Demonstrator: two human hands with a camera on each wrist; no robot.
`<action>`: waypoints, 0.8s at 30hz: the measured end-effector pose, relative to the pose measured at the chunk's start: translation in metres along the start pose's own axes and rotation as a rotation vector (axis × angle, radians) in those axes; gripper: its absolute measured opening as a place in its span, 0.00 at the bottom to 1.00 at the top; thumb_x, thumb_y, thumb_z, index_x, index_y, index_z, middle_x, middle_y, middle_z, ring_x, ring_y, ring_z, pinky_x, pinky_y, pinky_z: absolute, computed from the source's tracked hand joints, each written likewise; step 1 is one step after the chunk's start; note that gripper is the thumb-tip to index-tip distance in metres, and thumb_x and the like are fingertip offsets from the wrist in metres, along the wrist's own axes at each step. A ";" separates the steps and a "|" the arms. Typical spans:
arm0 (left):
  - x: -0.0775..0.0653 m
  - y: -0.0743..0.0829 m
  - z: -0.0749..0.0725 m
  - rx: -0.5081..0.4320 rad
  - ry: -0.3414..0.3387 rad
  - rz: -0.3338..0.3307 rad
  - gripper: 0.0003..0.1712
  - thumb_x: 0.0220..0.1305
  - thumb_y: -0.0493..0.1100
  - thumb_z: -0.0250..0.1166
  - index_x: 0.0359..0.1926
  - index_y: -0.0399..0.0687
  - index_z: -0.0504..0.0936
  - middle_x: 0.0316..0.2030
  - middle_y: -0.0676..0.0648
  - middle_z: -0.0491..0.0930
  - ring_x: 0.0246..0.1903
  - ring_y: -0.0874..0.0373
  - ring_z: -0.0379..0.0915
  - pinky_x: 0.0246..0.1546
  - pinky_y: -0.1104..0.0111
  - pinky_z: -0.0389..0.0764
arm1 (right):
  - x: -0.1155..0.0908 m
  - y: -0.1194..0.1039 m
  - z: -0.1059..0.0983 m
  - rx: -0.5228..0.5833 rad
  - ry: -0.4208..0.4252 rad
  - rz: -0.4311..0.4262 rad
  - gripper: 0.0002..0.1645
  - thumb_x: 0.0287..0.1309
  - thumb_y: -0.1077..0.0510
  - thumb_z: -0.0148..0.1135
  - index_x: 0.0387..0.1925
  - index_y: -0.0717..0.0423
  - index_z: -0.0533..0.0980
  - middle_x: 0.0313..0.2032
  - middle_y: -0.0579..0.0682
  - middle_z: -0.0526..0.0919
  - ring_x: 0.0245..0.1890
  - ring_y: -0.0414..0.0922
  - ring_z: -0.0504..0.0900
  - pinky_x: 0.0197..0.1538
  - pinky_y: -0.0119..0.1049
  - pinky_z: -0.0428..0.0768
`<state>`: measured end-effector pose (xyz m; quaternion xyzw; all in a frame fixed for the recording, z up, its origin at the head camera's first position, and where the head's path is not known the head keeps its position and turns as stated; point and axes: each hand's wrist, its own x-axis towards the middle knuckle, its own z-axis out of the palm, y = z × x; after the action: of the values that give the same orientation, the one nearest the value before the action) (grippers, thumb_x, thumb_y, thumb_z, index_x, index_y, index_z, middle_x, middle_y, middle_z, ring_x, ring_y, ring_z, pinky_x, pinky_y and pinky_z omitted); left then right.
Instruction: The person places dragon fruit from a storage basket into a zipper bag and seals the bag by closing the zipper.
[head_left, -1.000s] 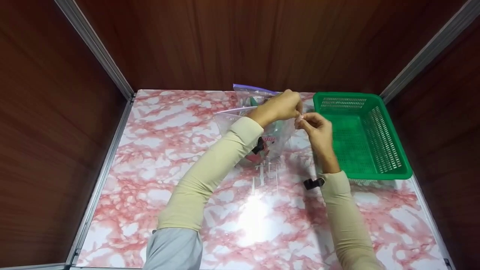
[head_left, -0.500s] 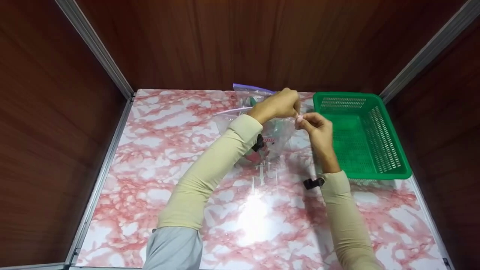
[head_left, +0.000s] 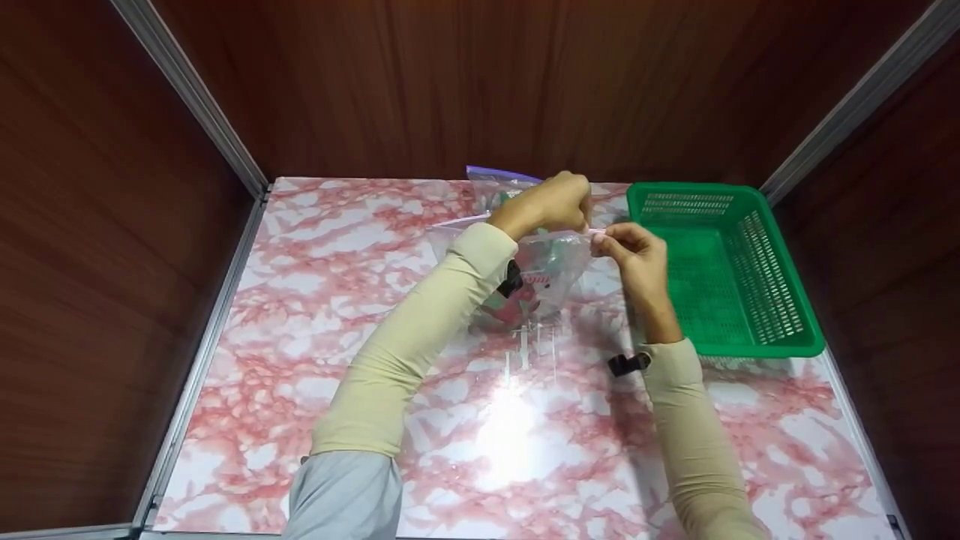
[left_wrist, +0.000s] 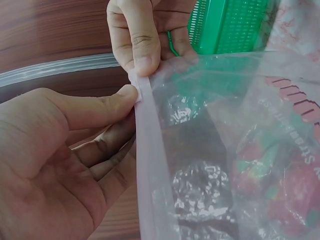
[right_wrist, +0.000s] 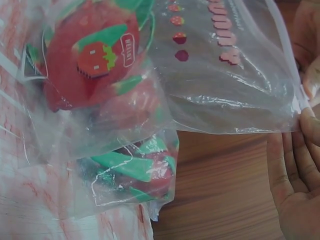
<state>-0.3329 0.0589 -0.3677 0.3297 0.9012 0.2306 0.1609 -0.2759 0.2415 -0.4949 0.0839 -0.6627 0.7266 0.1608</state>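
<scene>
A clear zip bag (head_left: 551, 259) with a pink-white zip edge stands upright. Red and green contents (right_wrist: 90, 65) show through its printed plastic. My left hand (head_left: 556, 202) pinches the small pale slider (left_wrist: 138, 94) on the zip edge between thumb and finger. At the bag's top right corner, my right hand (head_left: 639, 262) pinches the end of the zip edge with thumb and forefinger. The two hands are close together, a short stretch of zip showing between them. In the head view my left forearm covers part of the bag.
Behind stands a second clear bag (head_left: 491, 182) with a purple zip edge and red and green contents. A green plastic basket (head_left: 806, 330) is to the right. Brown wood panels (head_left: 480, 90) enclose the marbled red-and-white table (head_left: 300, 375).
My left hand has slid a little to the left along the zip edge, opening a small gap between the hands. My right hand has stayed at the corner.
</scene>
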 end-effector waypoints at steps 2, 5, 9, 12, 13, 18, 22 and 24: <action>-0.001 -0.001 -0.001 -0.008 0.000 -0.004 0.10 0.67 0.35 0.70 0.47 0.39 0.92 0.48 0.44 0.92 0.35 0.59 0.74 0.39 0.70 0.84 | 0.000 0.000 0.000 -0.006 0.001 0.000 0.04 0.63 0.74 0.69 0.34 0.75 0.81 0.28 0.47 0.89 0.26 0.41 0.89 0.36 0.32 0.90; -0.003 -0.003 -0.003 -0.002 0.001 -0.010 0.10 0.66 0.34 0.70 0.46 0.40 0.93 0.47 0.44 0.91 0.35 0.58 0.74 0.35 0.71 0.80 | 0.000 -0.001 0.000 -0.020 0.002 0.003 0.07 0.63 0.73 0.70 0.34 0.77 0.81 0.27 0.47 0.89 0.26 0.41 0.89 0.35 0.32 0.90; -0.005 -0.006 -0.006 0.017 -0.002 -0.006 0.09 0.65 0.35 0.70 0.44 0.40 0.93 0.45 0.44 0.91 0.34 0.59 0.73 0.33 0.73 0.77 | 0.000 -0.002 -0.001 -0.047 -0.001 0.000 0.11 0.62 0.71 0.72 0.35 0.80 0.80 0.26 0.47 0.89 0.25 0.40 0.88 0.35 0.31 0.90; -0.006 -0.009 -0.007 0.011 -0.006 0.001 0.09 0.65 0.34 0.69 0.43 0.39 0.93 0.45 0.44 0.91 0.34 0.60 0.73 0.33 0.73 0.77 | 0.000 -0.002 -0.001 -0.062 -0.001 -0.004 0.11 0.62 0.71 0.73 0.35 0.80 0.80 0.26 0.46 0.89 0.25 0.40 0.88 0.35 0.31 0.90; -0.007 -0.010 -0.008 0.008 -0.007 0.002 0.09 0.65 0.34 0.69 0.43 0.39 0.93 0.45 0.43 0.91 0.34 0.60 0.73 0.34 0.73 0.77 | 0.000 -0.002 -0.001 -0.064 0.001 -0.004 0.10 0.62 0.71 0.73 0.35 0.80 0.80 0.26 0.46 0.89 0.25 0.40 0.88 0.34 0.31 0.89; -0.011 -0.015 -0.010 0.013 -0.016 0.013 0.09 0.64 0.34 0.69 0.42 0.39 0.93 0.44 0.45 0.91 0.34 0.60 0.73 0.35 0.73 0.78 | 0.001 -0.001 -0.001 -0.050 0.010 0.004 0.11 0.61 0.73 0.72 0.35 0.82 0.79 0.26 0.46 0.89 0.25 0.40 0.88 0.34 0.30 0.89; -0.014 -0.019 -0.013 0.005 -0.025 0.010 0.10 0.64 0.34 0.69 0.44 0.40 0.93 0.45 0.45 0.91 0.35 0.61 0.74 0.36 0.73 0.79 | 0.001 0.000 -0.002 -0.032 0.015 0.010 0.11 0.62 0.73 0.72 0.35 0.82 0.79 0.26 0.47 0.89 0.25 0.40 0.88 0.34 0.30 0.89; -0.016 -0.022 -0.014 0.002 -0.026 0.009 0.11 0.63 0.33 0.68 0.44 0.40 0.93 0.46 0.44 0.91 0.35 0.61 0.74 0.36 0.73 0.78 | 0.001 0.000 -0.002 -0.032 0.014 0.010 0.11 0.62 0.72 0.72 0.35 0.81 0.80 0.26 0.47 0.89 0.25 0.40 0.88 0.34 0.30 0.89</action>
<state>-0.3388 0.0291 -0.3649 0.3368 0.8979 0.2259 0.1714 -0.2771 0.2437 -0.4945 0.0731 -0.6736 0.7171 0.1631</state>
